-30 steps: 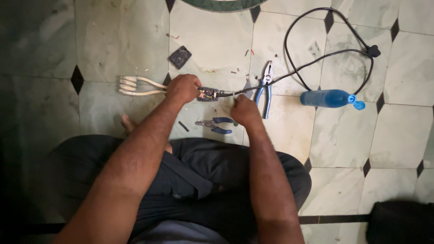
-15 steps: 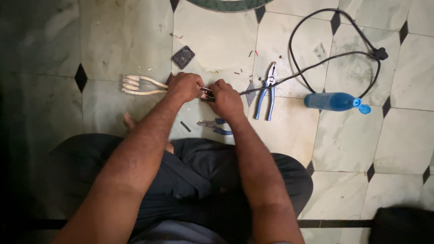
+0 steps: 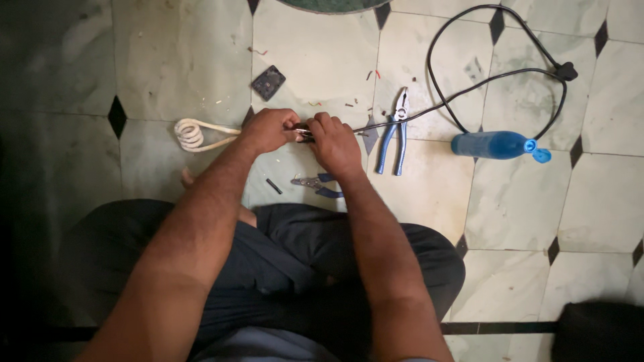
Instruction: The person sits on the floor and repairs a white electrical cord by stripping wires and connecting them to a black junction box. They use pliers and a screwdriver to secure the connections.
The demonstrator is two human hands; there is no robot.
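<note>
The white metal heating coil with its two long straight legs (image 3: 191, 134) lies on the pale green marble floor (image 3: 322, 60), its long axis running left to right: the spiral end points left, the legs run right into the left hand (image 3: 267, 129). That hand is clenched around the leg ends, where a small dark fitting shows between the two fists. The right hand (image 3: 334, 143) is closed on the same fitting from the other side, touching the left hand. What its fingertips pinch is too small to tell.

From the fitting a black power cable (image 3: 469, 87) leads right of the coil, loops away and ends in a black plug (image 3: 567, 70). Just right of the right hand lie blue-handled combination pliers (image 3: 394, 134), jaws pointing away from the person. Further right lies a blue plastic bottle with a lighter blue cap (image 3: 496, 145), on its side, cap pointing right; no label is readable. Below the hands lie small blue-handled cutters (image 3: 318, 183) and a short black tube piece (image 3: 274, 186). Above the left hand sits a small dark square plate (image 3: 268, 82).
</note>
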